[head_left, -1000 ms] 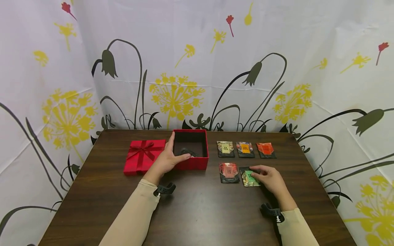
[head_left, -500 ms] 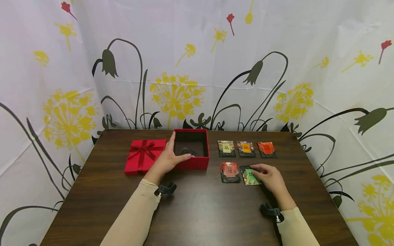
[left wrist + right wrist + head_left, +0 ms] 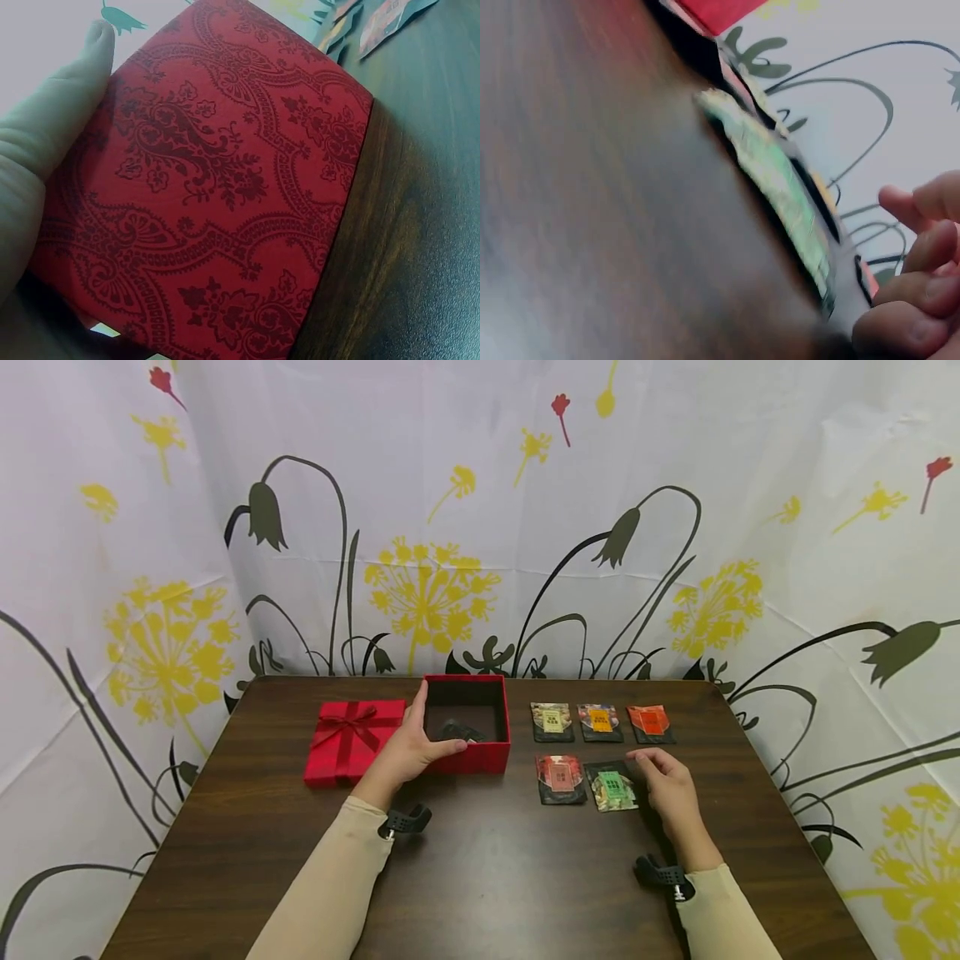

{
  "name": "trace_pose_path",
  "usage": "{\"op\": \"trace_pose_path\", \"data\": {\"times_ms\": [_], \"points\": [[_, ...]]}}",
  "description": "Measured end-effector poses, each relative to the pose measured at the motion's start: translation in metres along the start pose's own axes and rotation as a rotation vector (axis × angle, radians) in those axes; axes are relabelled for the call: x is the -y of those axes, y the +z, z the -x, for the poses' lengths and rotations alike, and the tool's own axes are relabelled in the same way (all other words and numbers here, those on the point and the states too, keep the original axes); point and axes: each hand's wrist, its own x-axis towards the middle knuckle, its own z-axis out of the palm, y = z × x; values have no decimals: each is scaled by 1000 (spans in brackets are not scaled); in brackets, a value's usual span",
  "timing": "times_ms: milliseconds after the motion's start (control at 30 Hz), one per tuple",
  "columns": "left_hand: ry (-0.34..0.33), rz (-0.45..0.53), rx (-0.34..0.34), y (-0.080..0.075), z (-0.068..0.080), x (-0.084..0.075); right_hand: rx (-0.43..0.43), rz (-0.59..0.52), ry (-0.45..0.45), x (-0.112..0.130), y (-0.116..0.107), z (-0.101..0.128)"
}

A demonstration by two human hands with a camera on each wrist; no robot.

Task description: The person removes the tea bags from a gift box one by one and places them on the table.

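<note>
In the head view my left hand [image 3: 408,745] holds the near left corner of an open red gift box [image 3: 468,758], thumb over the front edge and fingers along the left side. The left wrist view shows the thumb [image 3: 71,97] against the box's patterned red wall [image 3: 202,180]. A dark packet [image 3: 457,729] lies inside the box, partly hidden by its front wall. My right hand [image 3: 670,789] hovers just right of a green-labelled packet [image 3: 613,787], fingers loosely bent and holding nothing. In the right wrist view that packet [image 3: 776,187] lies flat on the table.
The red lid [image 3: 354,743] with a ribbon bow lies left of the box. A pink-labelled packet [image 3: 560,779] is beside the green one. Behind them, a yellow-labelled [image 3: 551,722], an orange-labelled [image 3: 600,723] and a red packet [image 3: 651,724] form a row on the brown table [image 3: 480,877].
My right hand has let go of the green-labelled packet and moved slightly up and to the right. The left hand stays on the box.
</note>
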Motion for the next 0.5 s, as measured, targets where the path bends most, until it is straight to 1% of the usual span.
{"op": "trace_pose_path", "data": {"times_ms": [67,133,233,300,400,500], "points": [[-2,-3,2,2,1,1,-2,-98,19,3,2,4],[-2,6,9,3,2,2,15,-142,20,9,4,8],[1,13,12,5,2,3,50,-141,-34,24,10,16],[5,16,8,5,2,3,75,-129,-91,37,14,19],[9,18,0,3,2,2,120,-131,-169,61,20,23],[11,14,-6,1,2,2,182,-150,-211,86,27,27]]}}
